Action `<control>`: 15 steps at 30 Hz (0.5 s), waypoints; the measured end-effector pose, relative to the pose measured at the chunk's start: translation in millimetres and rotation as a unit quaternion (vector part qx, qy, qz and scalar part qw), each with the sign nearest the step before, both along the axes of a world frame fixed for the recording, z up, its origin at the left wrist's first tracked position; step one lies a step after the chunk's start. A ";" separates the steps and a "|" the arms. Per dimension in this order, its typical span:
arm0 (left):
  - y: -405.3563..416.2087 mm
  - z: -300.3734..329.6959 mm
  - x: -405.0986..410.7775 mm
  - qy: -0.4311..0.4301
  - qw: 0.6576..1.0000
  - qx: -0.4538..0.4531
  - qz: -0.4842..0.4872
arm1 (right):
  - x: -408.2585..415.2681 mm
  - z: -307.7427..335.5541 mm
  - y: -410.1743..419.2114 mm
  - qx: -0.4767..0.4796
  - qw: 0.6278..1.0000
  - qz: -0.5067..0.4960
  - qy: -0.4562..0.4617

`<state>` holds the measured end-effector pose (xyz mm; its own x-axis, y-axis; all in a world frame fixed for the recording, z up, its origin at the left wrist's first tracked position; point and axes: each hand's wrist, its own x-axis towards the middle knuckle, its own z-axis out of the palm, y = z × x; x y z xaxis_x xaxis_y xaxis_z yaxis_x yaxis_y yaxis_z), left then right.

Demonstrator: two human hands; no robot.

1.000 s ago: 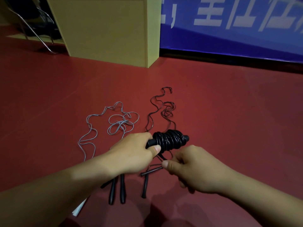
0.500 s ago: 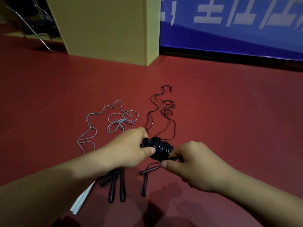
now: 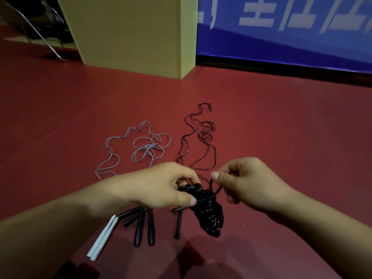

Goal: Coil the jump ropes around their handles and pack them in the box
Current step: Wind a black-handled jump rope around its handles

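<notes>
The left hand (image 3: 161, 186) grips the upper end of the black coiled rope bundle (image 3: 209, 214), held above the red floor (image 3: 281, 127); the right hand (image 3: 247, 184) pinches a loose rope loop (image 3: 214, 190) (black, rising from the coil); the cardboard box (image 3: 136, 33) stands well beyond.

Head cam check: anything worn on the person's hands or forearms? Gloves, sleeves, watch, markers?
Nothing visible. The left hand and right hand are bare, no gloves or rings showing. Both forearms are bare to the frame edge: no sleeves, watch, bands or markers.
</notes>
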<state>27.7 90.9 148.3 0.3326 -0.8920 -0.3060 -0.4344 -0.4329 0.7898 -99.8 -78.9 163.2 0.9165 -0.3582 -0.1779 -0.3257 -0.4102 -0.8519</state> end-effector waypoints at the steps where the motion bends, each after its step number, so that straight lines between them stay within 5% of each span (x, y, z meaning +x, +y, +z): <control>1: 0.1 1.1 -0.6 0.038 0.999 -0.009 0.007 | 0.0 0.0 0.6 0.017 1.000 0.000 -0.004; 15: -2.2 18.2 -8.0 0.238 0.962 -0.087 0.101 | 3.6 -0.7 12.8 0.196 0.974 -0.057 -0.102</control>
